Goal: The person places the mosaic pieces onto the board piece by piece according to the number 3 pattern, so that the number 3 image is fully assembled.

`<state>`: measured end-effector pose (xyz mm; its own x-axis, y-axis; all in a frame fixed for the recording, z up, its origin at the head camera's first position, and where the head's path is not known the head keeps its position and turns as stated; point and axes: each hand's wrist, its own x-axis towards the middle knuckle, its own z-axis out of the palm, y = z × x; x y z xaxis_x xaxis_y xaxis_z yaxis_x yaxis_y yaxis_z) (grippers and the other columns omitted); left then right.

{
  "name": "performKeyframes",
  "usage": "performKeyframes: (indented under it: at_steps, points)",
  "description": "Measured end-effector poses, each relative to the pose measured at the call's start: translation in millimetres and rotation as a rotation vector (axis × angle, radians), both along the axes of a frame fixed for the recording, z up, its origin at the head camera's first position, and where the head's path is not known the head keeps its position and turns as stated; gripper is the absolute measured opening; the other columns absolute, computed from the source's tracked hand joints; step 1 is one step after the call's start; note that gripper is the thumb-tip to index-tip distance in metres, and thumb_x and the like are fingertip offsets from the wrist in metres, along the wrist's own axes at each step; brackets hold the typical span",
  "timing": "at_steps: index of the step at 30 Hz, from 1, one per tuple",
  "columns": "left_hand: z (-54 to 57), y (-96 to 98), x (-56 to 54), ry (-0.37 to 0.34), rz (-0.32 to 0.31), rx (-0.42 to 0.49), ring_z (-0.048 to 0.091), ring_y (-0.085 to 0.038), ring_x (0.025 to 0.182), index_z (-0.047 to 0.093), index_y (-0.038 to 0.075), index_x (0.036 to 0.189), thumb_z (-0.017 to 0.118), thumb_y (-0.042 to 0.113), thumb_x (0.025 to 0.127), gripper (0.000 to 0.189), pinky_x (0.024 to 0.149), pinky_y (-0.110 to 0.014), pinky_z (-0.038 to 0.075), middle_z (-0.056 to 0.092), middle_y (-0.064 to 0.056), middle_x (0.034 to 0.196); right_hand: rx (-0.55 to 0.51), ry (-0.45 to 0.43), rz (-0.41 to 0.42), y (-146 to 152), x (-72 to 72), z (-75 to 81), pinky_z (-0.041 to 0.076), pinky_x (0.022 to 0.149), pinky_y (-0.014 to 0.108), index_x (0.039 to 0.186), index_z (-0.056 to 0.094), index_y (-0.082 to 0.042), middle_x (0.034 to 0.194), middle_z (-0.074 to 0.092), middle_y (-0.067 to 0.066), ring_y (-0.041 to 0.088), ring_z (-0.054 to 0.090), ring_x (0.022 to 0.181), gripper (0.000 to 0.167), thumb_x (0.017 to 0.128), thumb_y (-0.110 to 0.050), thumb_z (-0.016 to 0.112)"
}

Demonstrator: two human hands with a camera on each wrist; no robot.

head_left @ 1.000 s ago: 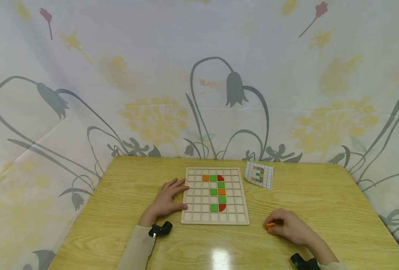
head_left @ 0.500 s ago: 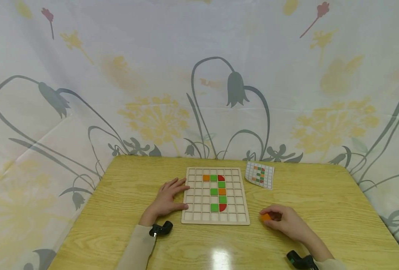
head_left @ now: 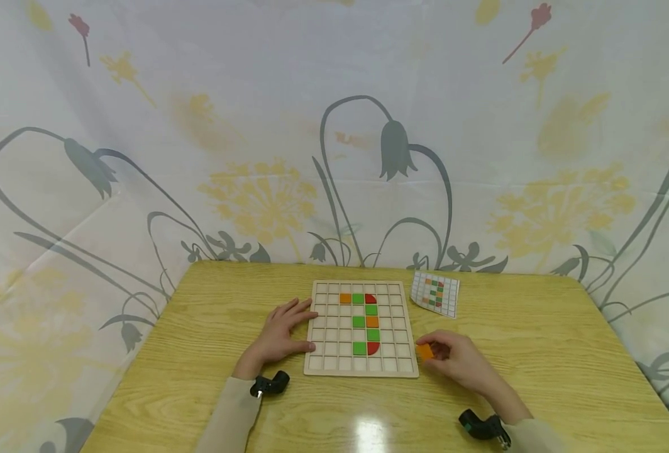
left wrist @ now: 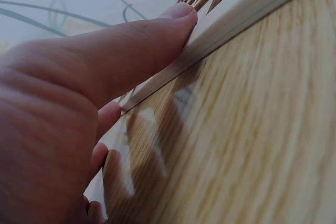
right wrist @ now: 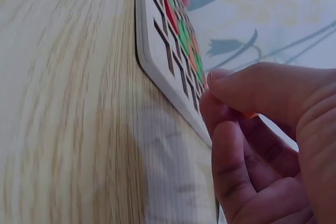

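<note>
A square wooden grid board (head_left: 334, 367) lies on the table, with green, orange and red tiles set in some of its cells in a shape like a 3. My left hand (head_left: 280, 333) rests at the board's left edge, fingers spread; in the left wrist view the thumb (left wrist: 152, 40) lies on the rim. Just off the board's right edge, my right hand (head_left: 460, 362) pinches an orange square tile (head_left: 425, 352) between thumb and fingertips. In the right wrist view only a sliver of that orange tile (right wrist: 251, 114) shows behind the thumb.
A slightly curled paper card (head_left: 435, 294) with a printed grid and a coloured 3 lies beyond the board's right side. The wooden table (head_left: 232, 277) meets a flower-patterned cloth (head_left: 334, 126) at its back edge. Black cameras sit on both wrists.
My right hand has moved left and a little away from me, carrying the orange tile to the board's right edge. The left hand and the tiles on the board have stayed put.
</note>
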<state>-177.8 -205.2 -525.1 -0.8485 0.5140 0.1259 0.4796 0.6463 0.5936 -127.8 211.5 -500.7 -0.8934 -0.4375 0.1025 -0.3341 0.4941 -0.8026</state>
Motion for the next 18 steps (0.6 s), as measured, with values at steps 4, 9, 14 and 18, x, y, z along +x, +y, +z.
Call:
performKeyframes:
  at_steps: [4, 9, 14, 18]
  points:
    - [1.3, 0.3, 0.6, -0.006, 0.0, 0.001, 0.018, -0.037, 0.149, 0.057, 0.014, 0.142, 0.076, 0.042, 0.086, 0.066, 0.113, -0.065, 0.008, 0.033, -0.007, 0.16, -0.008, -0.002, 0.007, -12.5, -3.3, -0.6, 0.051, 0.068, 0.025, 0.113, 0.071, -0.005, 0.106, 0.067, 0.005, 0.009, 0.057, 0.082, 0.028, 0.086, -0.005, 0.077]
    - [1.9, 0.7, 1.2, 0.0, -0.001, 0.004, 0.018, -0.037, 0.148, 0.057, 0.014, 0.142, 0.077, 0.041, 0.086, 0.065, 0.113, -0.065, 0.009, 0.034, -0.007, 0.16, -0.023, -0.001, 0.003, -27.4, -7.6, 0.6, 0.052, 0.07, 0.025, 0.114, 0.07, -0.003, 0.107, 0.067, 0.005, 0.011, 0.058, 0.083, 0.028, 0.087, -0.005, 0.076]
    - [2.6, 0.6, 1.6, -0.004, -0.003, 0.009, 0.018, -0.037, 0.149, 0.057, 0.014, 0.142, 0.077, 0.04, 0.085, 0.066, 0.113, -0.065, 0.009, 0.033, -0.008, 0.16, -0.014, 0.022, 0.015, -42.2, -12.4, 1.1, 0.053, 0.072, 0.026, 0.114, 0.071, -0.004, 0.105, 0.067, 0.002, 0.012, 0.059, 0.084, 0.028, 0.087, -0.005, 0.076]
    - [2.7, 1.0, 0.9, -0.001, -0.002, 0.005, 0.018, -0.037, 0.148, 0.057, 0.014, 0.142, 0.077, 0.04, 0.086, 0.065, 0.113, -0.065, 0.009, 0.034, -0.009, 0.16, -0.001, 0.066, 0.041, -54.0, -16.5, 1.4, 0.053, 0.072, 0.026, 0.114, 0.071, -0.005, 0.104, 0.066, 0.001, 0.013, 0.06, 0.086, 0.027, 0.087, -0.005, 0.076]
